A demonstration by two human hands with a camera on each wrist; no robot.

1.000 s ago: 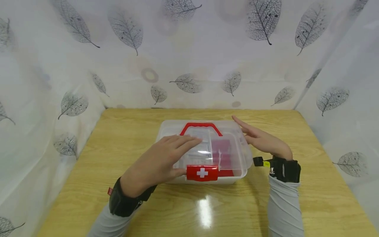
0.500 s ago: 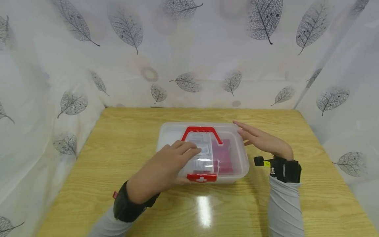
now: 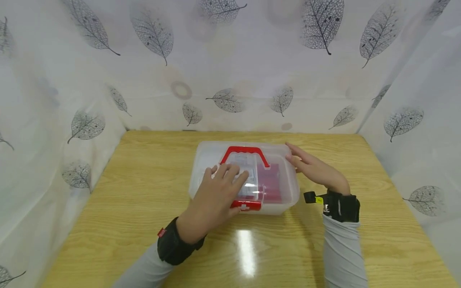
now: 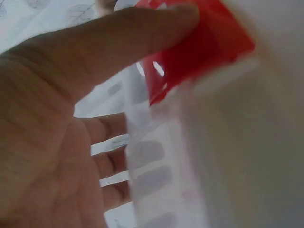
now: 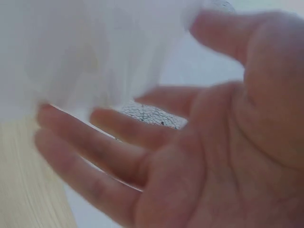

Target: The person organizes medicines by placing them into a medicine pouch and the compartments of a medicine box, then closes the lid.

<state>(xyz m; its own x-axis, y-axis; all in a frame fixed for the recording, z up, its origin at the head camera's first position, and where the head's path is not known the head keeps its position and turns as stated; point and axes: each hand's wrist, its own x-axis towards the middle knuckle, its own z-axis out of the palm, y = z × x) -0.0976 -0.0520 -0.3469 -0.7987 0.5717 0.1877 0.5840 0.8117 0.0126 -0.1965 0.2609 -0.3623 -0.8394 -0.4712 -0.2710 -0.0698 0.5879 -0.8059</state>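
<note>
A translucent first-aid box (image 3: 210, 150) with a red carrying handle (image 3: 246, 149) stands on the table, lid down. My left hand (image 3: 210, 200) lies over the box's front left part. Its bent fingers are on the lid, while the thumb presses the red latch (image 4: 213, 42) at the front edge. In the head view part of the white-cross latch is hidden by that hand. At the back right corner my right hand (image 3: 318, 170) holds its nearly straight fingers along the box's side. The right wrist view has those fingers (image 5: 90, 147) and the thumb at the blurred white plastic.
The wood-grain table (image 3: 144, 180) extends around the box on all sides. Pink and pale contents (image 3: 270, 182) show through the lid. A white curtain (image 3: 230, 60) with leaf prints hangs behind the table and at both sides.
The lid, which overhung at the right, now sits flush. The latch face has tipped from facing up to a narrow strip. The box has shifted slightly back, and my left hand has moved right.
</note>
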